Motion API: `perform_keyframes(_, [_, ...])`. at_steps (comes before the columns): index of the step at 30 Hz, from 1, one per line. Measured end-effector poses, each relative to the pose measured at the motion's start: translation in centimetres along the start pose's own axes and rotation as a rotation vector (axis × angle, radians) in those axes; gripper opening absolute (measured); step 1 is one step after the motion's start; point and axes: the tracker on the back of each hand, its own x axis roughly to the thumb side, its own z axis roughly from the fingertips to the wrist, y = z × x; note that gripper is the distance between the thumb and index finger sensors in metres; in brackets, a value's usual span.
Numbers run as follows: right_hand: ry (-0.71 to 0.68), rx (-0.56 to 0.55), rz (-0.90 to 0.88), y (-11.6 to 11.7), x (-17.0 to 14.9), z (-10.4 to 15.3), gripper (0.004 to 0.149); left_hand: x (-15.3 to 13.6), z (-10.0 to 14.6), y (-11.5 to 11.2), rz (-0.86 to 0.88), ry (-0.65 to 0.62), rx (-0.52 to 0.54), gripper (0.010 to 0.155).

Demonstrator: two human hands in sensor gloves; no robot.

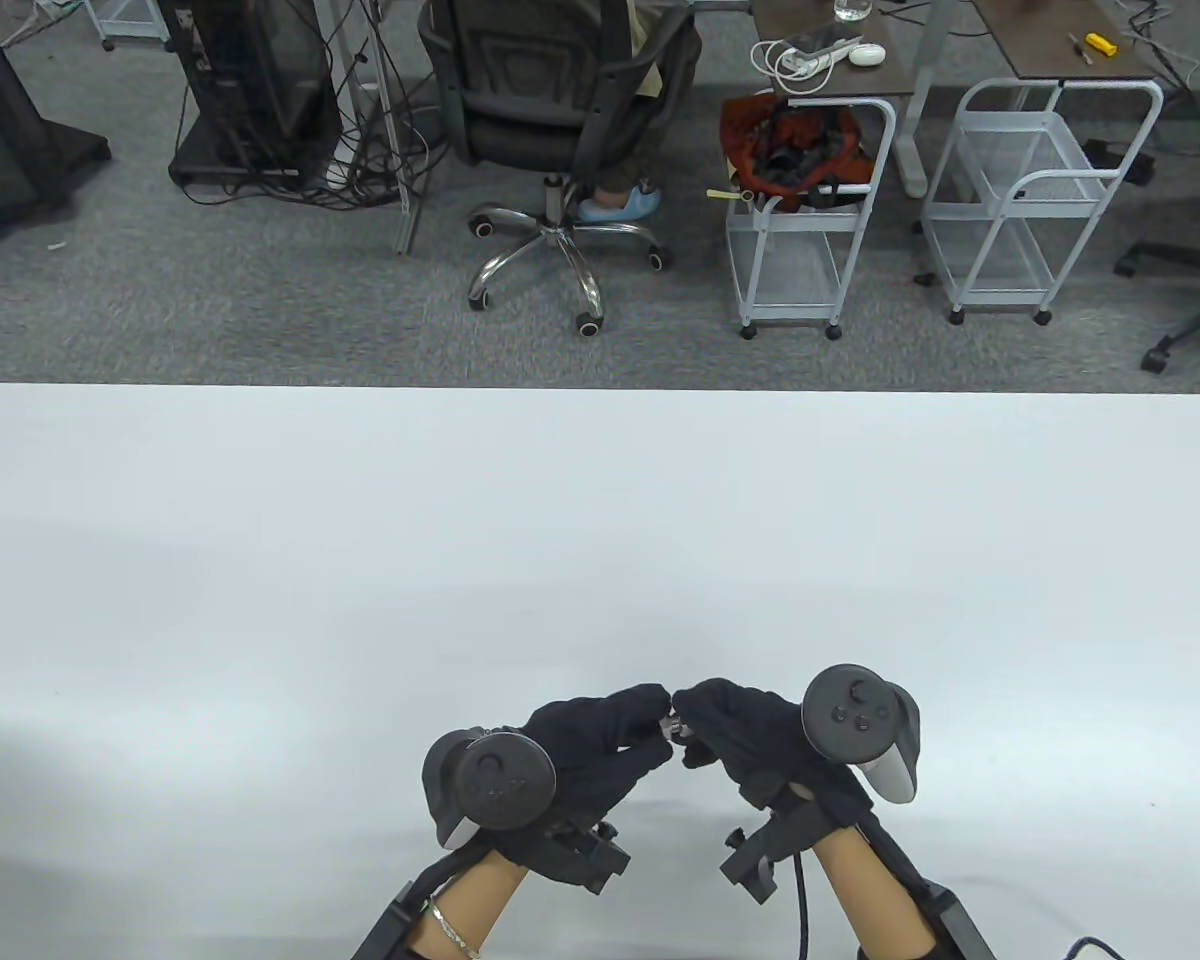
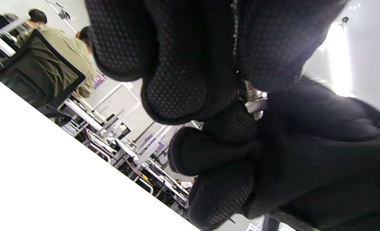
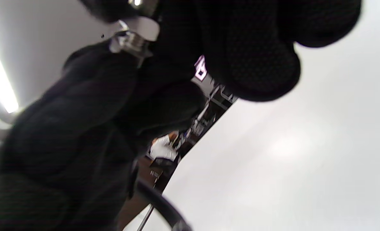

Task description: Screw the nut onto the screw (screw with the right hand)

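From above, both gloved hands hover over the white desk (image 1: 600, 520) close to its near edge, a little right of its middle. The left hand (image 1: 585, 745) and the right hand (image 1: 750, 735) meet fingertip to fingertip, and a small glint of metal, the screw (image 1: 674, 722), sits pinched between them, lifted off the desk. The nut cannot be told apart from it here. A dark tracker (image 1: 490, 785) rides on the back of the left hand and another tracker (image 1: 860, 725) on the right. Beyond the far edge of the desk stand an office chair (image 1: 550, 110) and two white wire carts (image 1: 810, 215). No writing on anything is readable from this height.

Through the left wrist camera, the left fingers (image 2: 177, 93) curl closed from the top of the view, and just below them the silvery threaded screw (image 2: 254, 101) shows, gripped between them and the other glove pressing in from the right. The desk's white surface (image 2: 48, 166) fills the lower left corner. Two people sit in the background; small purple signs there are too blurred to read.

Through the right wrist camera, the picture is soft. The right fingers (image 3: 254, 64) close around the metal piece (image 3: 128, 41) at the top left, where a hexagonal shape like the nut shows against the left glove. A pink-purple sign behind is illegible.
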Motion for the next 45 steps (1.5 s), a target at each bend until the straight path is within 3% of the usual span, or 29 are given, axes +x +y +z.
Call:
perform_keyframes(2, [0.011,0.040,0.025,0.10,-0.03,-0.07,0.049,0.00,-0.01,0.07,0.000,-0.004,-0.004,0.044])
perform_keyframes(6, [-0.020,-0.120,0.047,-0.03,-0.10,0.03,0.047,0.27,-0.05,-0.09,0.026,-0.019,-0.014,0.043])
perform_keyframes(11, [0.011,0.049,0.003,0.13,-0.09,-0.08,0.051,0.21,-0.04,0.13,-0.021,-0.018,0.006,0.043])
perform_keyframes(16, [-0.026,-0.134,0.038,0.21,-0.20,0.01,0.048,0.24,-0.06,0.07,0.013,-0.016,0.000,0.042])
perform_keyframes(18, [-0.013,-0.098,0.008,0.21,-0.28,0.00,0.049,0.21,-0.06,0.12,0.007,-0.013,0.004,0.042])
perform_keyframes(21, [0.000,0.051,-0.012,0.31,-0.21,-0.21,0.050,0.14,-0.02,0.27,-0.020,-0.006,0.016,0.042])
perform_keyframes(25, [-0.022,-0.131,0.016,0.21,-0.27,0.00,0.048,0.21,-0.02,0.06,0.021,-0.010,0.001,0.042])
perform_keyframes(26, [-0.019,-0.133,0.013,0.22,-0.31,0.02,0.047,0.19,-0.03,0.06,0.024,-0.009,-0.001,0.043])
perform_keyframes(28, [-0.015,-0.092,-0.008,0.22,-0.40,0.00,0.048,0.14,-0.02,0.12,0.016,-0.005,0.004,0.043])
perform_keyframes(31, [-0.004,0.067,-0.057,0.48,-0.46,-0.29,0.050,0.04,0.01,0.39,-0.012,0.003,0.017,0.043])
perform_keyframes(32, [-0.002,0.063,-0.042,0.47,-0.51,-0.25,0.049,0.06,0.01,0.42,-0.008,0.002,0.016,0.042])
perform_keyframes(35, [-0.011,-0.132,-0.010,0.44,-0.59,-0.09,0.047,0.04,-0.06,0.23,0.011,-0.013,-0.001,0.043])
perform_keyframes(36, [-0.010,-0.138,-0.019,0.48,-0.63,-0.07,0.047,0.06,-0.05,0.17,0.018,-0.006,0.001,0.043])
perform_keyframes(39, [-0.003,-0.066,-0.041,0.29,-0.69,-0.11,0.048,0.12,-0.03,0.22,-0.014,-0.010,0.008,0.043])
perform_keyframes(41, [0.004,0.070,-0.056,0.35,-0.56,-0.28,0.052,0.13,-0.02,0.30,-0.033,-0.012,0.012,0.043])
perform_keyframes(42, [0.010,0.083,-0.038,0.32,-0.56,-0.25,0.050,0.13,-0.02,0.32,-0.028,-0.016,0.012,0.043])
perform_keyframes(45, [-0.010,-0.112,0.001,0.21,-0.46,-0.08,0.047,0.13,-0.07,0.10,0.006,-0.030,-0.005,0.043])
